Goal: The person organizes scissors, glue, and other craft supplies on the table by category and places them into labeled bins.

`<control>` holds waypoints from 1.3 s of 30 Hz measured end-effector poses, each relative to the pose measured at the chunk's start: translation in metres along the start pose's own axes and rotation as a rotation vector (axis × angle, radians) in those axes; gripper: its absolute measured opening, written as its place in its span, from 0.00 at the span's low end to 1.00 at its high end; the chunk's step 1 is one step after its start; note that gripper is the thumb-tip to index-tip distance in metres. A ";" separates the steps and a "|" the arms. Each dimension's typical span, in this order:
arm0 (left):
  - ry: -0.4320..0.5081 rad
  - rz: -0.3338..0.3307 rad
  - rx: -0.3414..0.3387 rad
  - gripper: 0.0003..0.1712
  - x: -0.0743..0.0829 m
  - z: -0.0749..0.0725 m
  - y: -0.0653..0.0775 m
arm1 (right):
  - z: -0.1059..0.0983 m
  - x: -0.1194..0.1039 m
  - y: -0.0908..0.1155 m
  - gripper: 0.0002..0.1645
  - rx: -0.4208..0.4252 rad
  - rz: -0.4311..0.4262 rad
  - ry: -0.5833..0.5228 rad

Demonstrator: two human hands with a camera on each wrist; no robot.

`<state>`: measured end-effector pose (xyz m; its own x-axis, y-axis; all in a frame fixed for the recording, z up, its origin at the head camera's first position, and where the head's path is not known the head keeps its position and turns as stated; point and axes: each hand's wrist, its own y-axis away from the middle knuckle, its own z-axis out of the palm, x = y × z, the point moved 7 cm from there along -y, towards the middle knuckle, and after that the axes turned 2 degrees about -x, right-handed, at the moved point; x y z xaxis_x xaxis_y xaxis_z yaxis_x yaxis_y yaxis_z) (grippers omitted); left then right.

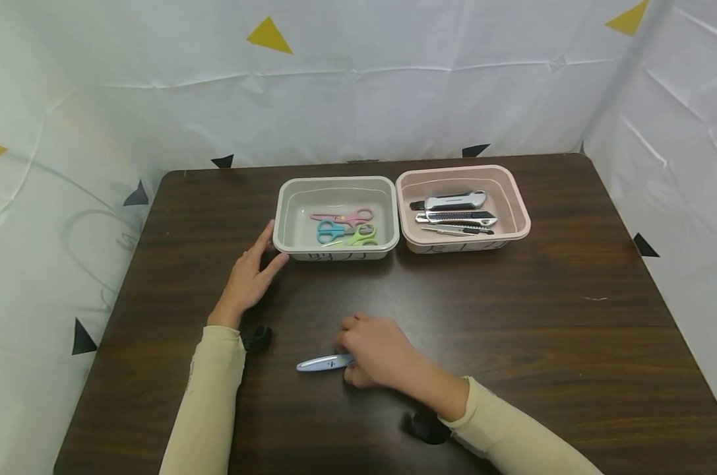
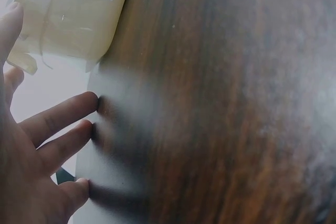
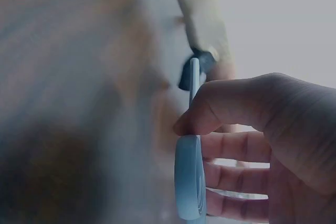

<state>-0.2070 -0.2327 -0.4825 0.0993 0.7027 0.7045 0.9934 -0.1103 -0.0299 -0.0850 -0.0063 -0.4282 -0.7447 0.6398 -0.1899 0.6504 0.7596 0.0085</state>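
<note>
Low over the middle of the table, my right hand (image 1: 382, 349) pinches a pair of light blue scissors (image 1: 325, 363), the slim blade end pointing left. In the right wrist view, thumb and fingers close on the scissors (image 3: 187, 182) just above a rounded handle loop. My left hand (image 1: 248, 280) lies at the left side of a pale grey bin (image 1: 293, 224), thumb at its front corner and fingers spread along its side. Inside that bin are pink scissors (image 1: 349, 216), blue-handled scissors (image 1: 330, 231) and green-handled scissors (image 1: 364, 234).
A pink bin (image 1: 512, 221) stands against the grey bin's right side and holds several utility knives (image 1: 456, 201). Both bins carry dark writing on the front. The dark wooden table (image 1: 542, 343) is enclosed by white sheeting (image 1: 358, 112) at the back and sides.
</note>
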 end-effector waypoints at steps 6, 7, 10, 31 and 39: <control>-0.004 0.006 0.000 0.41 0.000 0.001 0.000 | -0.017 0.018 -0.009 0.13 0.039 0.052 -0.042; -0.005 0.003 -0.001 0.41 0.000 0.001 0.000 | -0.020 0.021 -0.010 0.12 0.042 0.060 -0.048; -0.007 -0.005 -0.006 0.41 -0.001 0.001 0.000 | -0.027 0.028 -0.015 0.12 0.053 0.080 -0.069; 0.001 0.020 0.011 0.40 0.000 0.000 -0.001 | -0.104 0.081 -0.059 0.12 0.274 0.251 -0.118; 0.001 0.010 0.008 0.40 -0.003 0.001 -0.001 | -0.104 0.110 -0.086 0.13 0.225 0.292 -0.164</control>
<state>-0.2080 -0.2339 -0.4855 0.1092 0.7006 0.7051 0.9928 -0.1117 -0.0428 -0.2389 0.0109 -0.3475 -0.5015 0.7840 -0.3657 0.8613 0.4922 -0.1259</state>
